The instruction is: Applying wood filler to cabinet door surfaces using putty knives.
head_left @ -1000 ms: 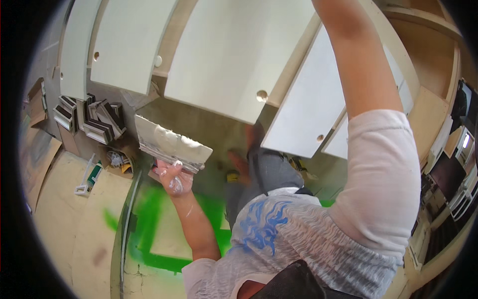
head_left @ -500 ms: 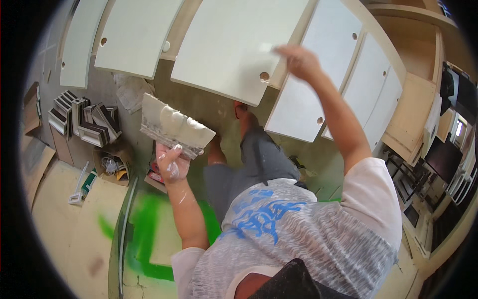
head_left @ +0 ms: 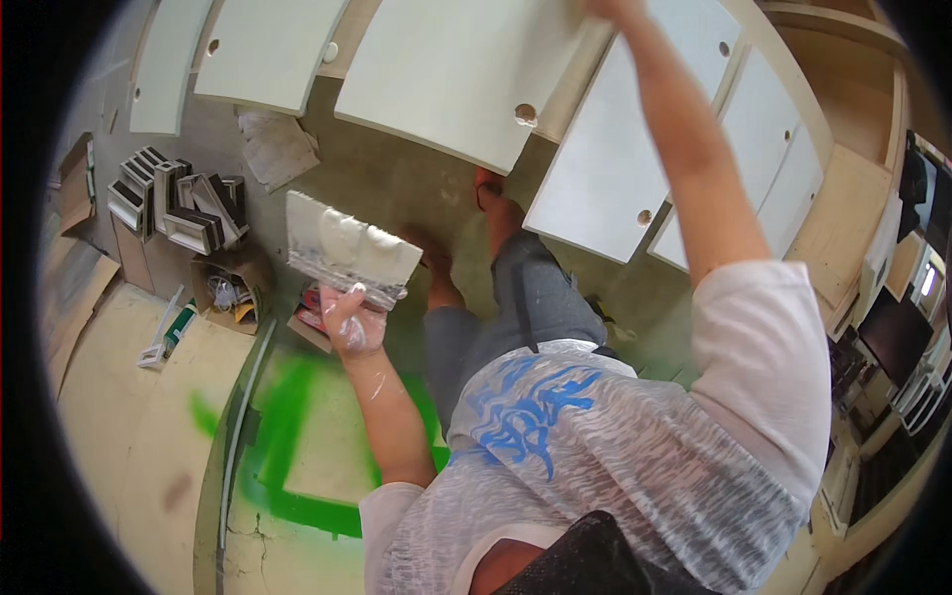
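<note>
Paste lumps edge a rectangular blade pinched by left fingers; right fingers: pose unclear.

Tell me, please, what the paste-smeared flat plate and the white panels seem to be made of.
Flat plate: perhaps metal or plastic, its straight edges looking stiff; paste obscures the finish. White panels: probably painted wood board, smooth and fairly matt; one hole shows brown inside.

Grey floor: directly bears one pale sheet, grouped angular white-and-dark pieces, open cardboard box.
</note>
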A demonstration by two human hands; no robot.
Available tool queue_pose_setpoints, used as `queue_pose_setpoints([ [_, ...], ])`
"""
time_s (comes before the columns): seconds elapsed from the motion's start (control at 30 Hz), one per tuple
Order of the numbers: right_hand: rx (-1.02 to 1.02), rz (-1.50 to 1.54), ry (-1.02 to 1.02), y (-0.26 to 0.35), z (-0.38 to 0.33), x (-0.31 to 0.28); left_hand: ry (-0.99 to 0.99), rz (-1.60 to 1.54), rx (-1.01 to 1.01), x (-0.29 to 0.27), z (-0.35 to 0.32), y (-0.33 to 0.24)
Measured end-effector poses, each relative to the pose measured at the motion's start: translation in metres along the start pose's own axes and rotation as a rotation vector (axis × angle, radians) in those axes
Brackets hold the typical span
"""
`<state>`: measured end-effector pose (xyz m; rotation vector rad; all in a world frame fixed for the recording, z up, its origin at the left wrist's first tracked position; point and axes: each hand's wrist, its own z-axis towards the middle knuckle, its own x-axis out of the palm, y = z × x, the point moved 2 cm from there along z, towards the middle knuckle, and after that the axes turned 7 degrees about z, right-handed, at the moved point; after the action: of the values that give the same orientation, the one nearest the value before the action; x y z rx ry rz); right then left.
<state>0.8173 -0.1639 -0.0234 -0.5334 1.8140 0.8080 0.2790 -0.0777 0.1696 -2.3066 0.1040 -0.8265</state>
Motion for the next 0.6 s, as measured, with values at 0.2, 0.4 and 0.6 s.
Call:
queue_pose_setpoints([
  [0.2, -0.024, -0.032, 0.441, 0.183, -0.222, -0.021, 0.194, -0.017, 0.033, 0.017, -0.019, -0.013],
  [0.4, 0.183, 1.56, -0.148, 0.204, -0.32, -0.089, 0.312, 0.078, 0.132, 0.015, -0.052, -0.033],
  [0.6, 0.317, 1.944, -0.384, 0.281, -0.441, -0.121, 0.463, 0.107, 0.269, 0.037, -0.095, -0.034],
])
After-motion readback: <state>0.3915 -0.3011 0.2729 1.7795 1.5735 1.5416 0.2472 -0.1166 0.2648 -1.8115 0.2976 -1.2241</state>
